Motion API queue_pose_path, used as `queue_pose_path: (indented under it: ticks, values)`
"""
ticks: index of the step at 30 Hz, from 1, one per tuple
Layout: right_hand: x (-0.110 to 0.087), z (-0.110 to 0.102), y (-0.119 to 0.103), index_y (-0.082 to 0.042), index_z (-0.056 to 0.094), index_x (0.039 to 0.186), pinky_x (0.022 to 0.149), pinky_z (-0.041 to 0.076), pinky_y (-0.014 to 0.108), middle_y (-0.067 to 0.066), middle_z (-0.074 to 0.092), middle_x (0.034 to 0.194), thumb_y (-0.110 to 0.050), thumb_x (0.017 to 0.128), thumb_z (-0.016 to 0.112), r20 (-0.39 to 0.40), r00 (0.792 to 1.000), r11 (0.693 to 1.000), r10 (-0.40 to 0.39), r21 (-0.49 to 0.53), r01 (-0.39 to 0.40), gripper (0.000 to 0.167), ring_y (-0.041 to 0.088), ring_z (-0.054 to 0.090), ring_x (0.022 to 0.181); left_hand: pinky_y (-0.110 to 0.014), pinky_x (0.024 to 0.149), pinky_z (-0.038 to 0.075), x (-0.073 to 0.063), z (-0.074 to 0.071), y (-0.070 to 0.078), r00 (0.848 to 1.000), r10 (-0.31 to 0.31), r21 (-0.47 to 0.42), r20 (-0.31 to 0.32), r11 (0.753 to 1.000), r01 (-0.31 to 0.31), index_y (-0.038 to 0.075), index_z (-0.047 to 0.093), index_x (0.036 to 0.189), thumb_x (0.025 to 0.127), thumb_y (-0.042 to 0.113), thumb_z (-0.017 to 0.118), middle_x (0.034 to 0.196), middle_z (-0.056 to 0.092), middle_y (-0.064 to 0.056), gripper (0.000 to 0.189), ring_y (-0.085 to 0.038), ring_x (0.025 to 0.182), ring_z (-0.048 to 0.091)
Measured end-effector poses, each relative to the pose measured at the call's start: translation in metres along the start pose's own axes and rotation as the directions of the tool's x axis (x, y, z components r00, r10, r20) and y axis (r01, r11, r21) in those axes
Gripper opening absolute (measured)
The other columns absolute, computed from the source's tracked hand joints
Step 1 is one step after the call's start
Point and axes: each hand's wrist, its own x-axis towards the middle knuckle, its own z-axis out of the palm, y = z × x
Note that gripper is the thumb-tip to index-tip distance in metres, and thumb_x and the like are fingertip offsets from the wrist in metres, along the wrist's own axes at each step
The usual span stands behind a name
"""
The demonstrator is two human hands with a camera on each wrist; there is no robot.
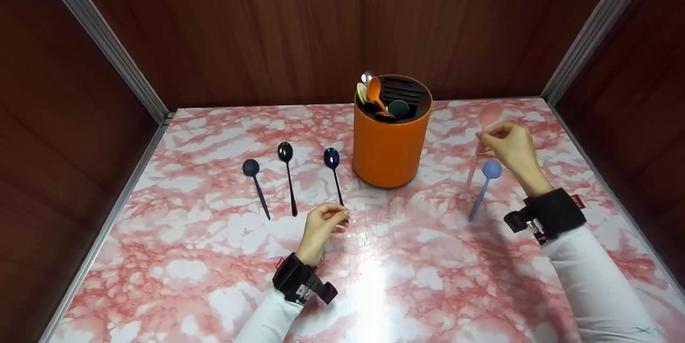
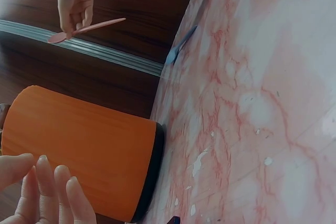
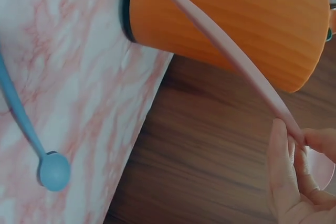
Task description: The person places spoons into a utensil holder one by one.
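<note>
My right hand (image 1: 511, 146) pinches a pink spoon (image 1: 489, 113) just below its bowl. The spoon is held up off the table, its bowl uppermost and its handle slanting down, above a light blue spoon (image 1: 491, 168) lying on the table. In the right wrist view the pink handle (image 3: 231, 53) crosses in front of the orange holder. My left hand (image 1: 321, 227) hovers over the handle end of a dark blue glossy spoon (image 1: 332, 158). Its fingers (image 2: 47, 187) are lightly bent, the thumb close to the index fingertip, with nothing between them.
An orange cylindrical utensil holder (image 1: 390, 150) stands at the back centre, with several spoons, an orange spoon (image 1: 374, 89) among them. A black spoon (image 1: 285, 152) and a matte dark spoon (image 1: 251, 167) lie at left. Brown panels (image 1: 267, 27) enclose the marbled table (image 1: 187, 268).
</note>
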Motion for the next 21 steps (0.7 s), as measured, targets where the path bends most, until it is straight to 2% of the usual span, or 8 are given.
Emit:
queue_pose_path:
  ticks: [3,14,21]
  values:
    - [0.000,0.002,-0.005,0.009,0.059,0.095,0.053,0.049,0.009,-0.025,0.051,0.055,-0.016,0.087,0.059,-0.004,1.000,1.000,-0.013,-0.021,0.013,0.027,-0.011,0.055,0.051,-0.026,0.063,0.053,0.000,0.000,-0.001,1.000,0.003,0.005,0.000,1.000,-0.003,-0.006,0.060,0.096,0.084,0.005,0.062,0.073,0.064,0.001,0.016,-0.012,0.066,0.061]
    - [0.003,0.007,-0.034,-0.001,0.056,0.087,0.055,0.051,0.010,-0.023,0.053,0.058,-0.011,0.087,0.061,-0.044,0.995,0.990,-0.093,0.105,0.097,0.011,-0.009,0.055,0.055,-0.025,0.061,0.053,0.001,0.000,-0.002,1.000,0.000,0.008,0.019,1.000,0.000,-0.006,0.059,0.098,0.084,0.005,0.061,0.072,0.063,0.003,0.017,-0.010,0.065,0.060]
    - [0.008,0.011,-0.057,0.000,0.058,0.086,0.055,0.052,0.012,-0.023,0.054,0.060,-0.012,0.086,0.063,-0.075,0.987,0.980,-0.141,0.128,0.150,0.013,-0.008,0.056,0.054,-0.027,0.064,0.053,0.000,0.001,-0.002,0.999,-0.010,0.030,0.035,1.000,0.009,-0.005,0.059,0.097,0.084,0.005,0.061,0.077,0.064,-0.002,0.016,-0.012,0.068,0.061]
